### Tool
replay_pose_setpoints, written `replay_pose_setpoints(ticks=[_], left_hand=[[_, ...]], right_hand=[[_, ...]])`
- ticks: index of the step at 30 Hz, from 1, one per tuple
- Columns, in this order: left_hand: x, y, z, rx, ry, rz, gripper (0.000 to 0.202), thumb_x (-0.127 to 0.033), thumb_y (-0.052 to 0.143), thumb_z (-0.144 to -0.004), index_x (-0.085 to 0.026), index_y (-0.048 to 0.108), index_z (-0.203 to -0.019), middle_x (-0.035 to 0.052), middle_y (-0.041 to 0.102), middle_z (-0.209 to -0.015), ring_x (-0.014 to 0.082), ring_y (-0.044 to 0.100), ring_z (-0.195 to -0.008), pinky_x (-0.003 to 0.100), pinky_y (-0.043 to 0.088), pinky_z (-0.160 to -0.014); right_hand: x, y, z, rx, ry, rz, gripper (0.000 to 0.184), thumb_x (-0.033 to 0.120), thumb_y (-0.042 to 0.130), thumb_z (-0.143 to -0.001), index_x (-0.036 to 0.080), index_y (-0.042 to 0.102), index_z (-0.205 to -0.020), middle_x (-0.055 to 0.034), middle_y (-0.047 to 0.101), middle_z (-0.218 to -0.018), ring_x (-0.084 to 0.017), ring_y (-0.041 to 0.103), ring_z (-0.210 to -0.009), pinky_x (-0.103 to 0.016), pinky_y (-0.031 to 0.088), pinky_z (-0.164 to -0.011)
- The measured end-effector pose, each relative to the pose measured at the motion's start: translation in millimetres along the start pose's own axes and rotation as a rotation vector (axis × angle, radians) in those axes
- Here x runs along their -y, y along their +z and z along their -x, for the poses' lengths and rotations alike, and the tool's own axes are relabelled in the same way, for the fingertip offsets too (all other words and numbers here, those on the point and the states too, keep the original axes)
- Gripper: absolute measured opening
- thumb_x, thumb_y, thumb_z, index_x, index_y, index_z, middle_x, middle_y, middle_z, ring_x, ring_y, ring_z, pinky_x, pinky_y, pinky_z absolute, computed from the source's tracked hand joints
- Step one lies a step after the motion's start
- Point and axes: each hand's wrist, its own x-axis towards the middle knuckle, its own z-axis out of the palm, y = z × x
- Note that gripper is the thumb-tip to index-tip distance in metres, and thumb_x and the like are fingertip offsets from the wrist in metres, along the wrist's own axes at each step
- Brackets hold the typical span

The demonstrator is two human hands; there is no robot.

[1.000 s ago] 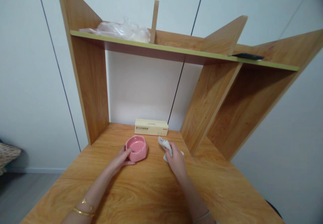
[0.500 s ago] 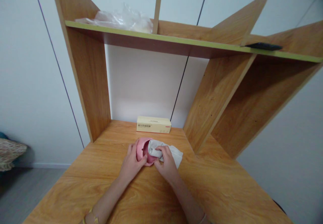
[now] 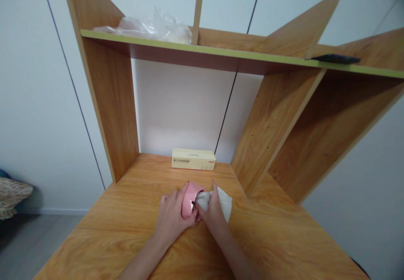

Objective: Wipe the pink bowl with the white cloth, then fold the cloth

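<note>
My left hand (image 3: 174,212) is wrapped around a pink bowl-like container (image 3: 190,201), with the fingers over its far side and the thumb at its near edge. The container is tipped so that its opening faces right. A white cloth (image 3: 224,202) goes into that opening, bunched under my right hand (image 3: 212,209), and its loose end spreads to the right. My right hand's fingers press the cloth inside the container's rim; some fingertips are hidden there.
A cream-coloured long box (image 3: 193,159) with printed lettering stands at the back of the wooden desk (image 3: 126,238). Above it runs a shelf (image 3: 176,48) bearing a clear plastic bag (image 3: 154,26) and a flat black object (image 3: 336,58). An upright wooden divider (image 3: 268,124) stands to the right.
The pink container has turned further to the right, and my left hand now reaches over its far side. My right hand has pushed the cloth deeper into the opening.
</note>
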Motion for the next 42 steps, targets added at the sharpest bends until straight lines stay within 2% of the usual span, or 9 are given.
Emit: replay_pose_setpoints(ticks=[2,5,13,18,25,30,33,37,42], left_hand=[[-4.7,0.7,1.0,-0.015,0.048,-0.064,0.067,-0.038,0.053,-0.071,-0.02,0.035,-0.133,0.0098,0.062,-0.095,0.0256,0.056,-0.09,0.037,0.033,-0.08],[-7.5,2.6,1.5,-0.041,0.085,-0.109,0.066,-0.037,0.054,-0.071,-0.019,0.037,-0.132,0.0103,0.061,-0.092,0.0254,0.055,-0.088,0.037,0.031,-0.08],[-4.0,1.5,-0.2,-0.025,0.025,-0.064,0.069,-0.031,0.054,-0.068,-0.018,0.034,-0.133,0.0096,0.061,-0.092,0.0254,0.055,-0.087,0.036,0.032,-0.077],[-10.2,-1.9,-1.2,0.0,0.001,-0.072,0.063,-0.034,0.052,-0.069,-0.018,0.04,-0.129,0.0108,0.061,-0.095,0.0262,0.054,-0.089,0.037,0.03,-0.078],[-14.1,-14.7,-5.7,0.096,0.012,-0.06,0.066,-0.031,0.057,-0.064,-0.022,0.041,-0.128,0.0085,0.061,-0.095,0.0251,0.054,-0.089,0.037,0.03,-0.079],[-12.0,-11.2,-2.8,0.039,0.142,-0.074,0.058,-0.042,0.054,-0.072,-0.025,0.043,-0.127,0.0095,0.061,-0.095,0.0248,0.054,-0.087,0.039,0.031,-0.079],[-2.6,-1.5,1.9,-0.013,0.108,-0.026,0.068,-0.047,0.055,-0.072,-0.022,0.035,-0.132,0.0114,0.06,-0.103,0.0259,0.054,-0.093,0.04,0.031,-0.082],[9.8,12.2,5.9,-0.043,-0.013,0.183,0.092,-0.048,0.064,-0.063,-0.017,0.02,-0.137,0.0161,0.047,-0.126,0.0301,0.045,-0.112,0.045,0.032,-0.091],[9.8,20.4,6.3,0.01,-0.013,0.552,0.072,-0.037,0.059,-0.072,-0.015,0.025,-0.131,0.0162,0.048,-0.125,0.0243,0.046,-0.115,0.038,0.036,-0.094]], right_hand=[[3.0,-3.7,0.0,0.071,0.044,0.149,0.074,0.027,0.057,-0.064,0.014,0.027,-0.129,-0.0112,0.06,-0.096,-0.027,0.058,-0.091,-0.034,0.045,-0.071],[9.0,-8.6,-1.2,0.178,0.149,0.367,0.068,0.028,0.054,-0.069,0.015,0.029,-0.131,-0.0084,0.065,-0.073,-0.026,0.063,-0.069,-0.031,0.042,-0.056],[16.2,-11.3,-6.8,0.022,-0.043,0.444,0.059,0.028,0.049,-0.075,0.016,0.03,-0.13,-0.0089,0.066,-0.083,-0.024,0.062,-0.077,-0.032,0.043,-0.066],[14.3,-12.6,-5.7,0.118,0.073,0.497,0.061,0.034,0.05,-0.075,0.013,0.032,-0.129,-0.0073,0.065,-0.068,-0.024,0.061,-0.063,-0.031,0.04,-0.058],[13.6,-22.6,-14.2,0.01,-0.216,0.34,0.06,0.027,0.048,-0.074,0.017,0.032,-0.131,-0.0103,0.063,-0.095,-0.025,0.057,-0.083,-0.039,0.039,-0.08],[6.1,-17.2,-11.4,0.114,-0.078,0.219,0.07,0.021,0.047,-0.069,0.017,0.024,-0.135,-0.0062,0.064,-0.087,-0.023,0.059,-0.076,-0.034,0.044,-0.071],[3.2,-15.2,-7.5,0.107,-0.051,0.107,0.067,0.018,0.044,-0.069,0.016,0.027,-0.134,-0.0075,0.063,-0.095,-0.022,0.059,-0.083,-0.032,0.046,-0.072],[4.1,-14.6,-4.5,0.014,0.009,0.002,0.061,0.023,0.043,-0.074,0.016,0.028,-0.133,-0.0122,0.053,-0.119,-0.024,0.051,-0.108,-0.035,0.043,-0.087],[8.3,-9.4,-4.2,-0.027,0.089,-0.153,0.057,0.03,0.041,-0.079,0.017,0.027,-0.133,-0.0126,0.048,-0.123,-0.022,0.05,-0.11,-0.033,0.043,-0.087]])
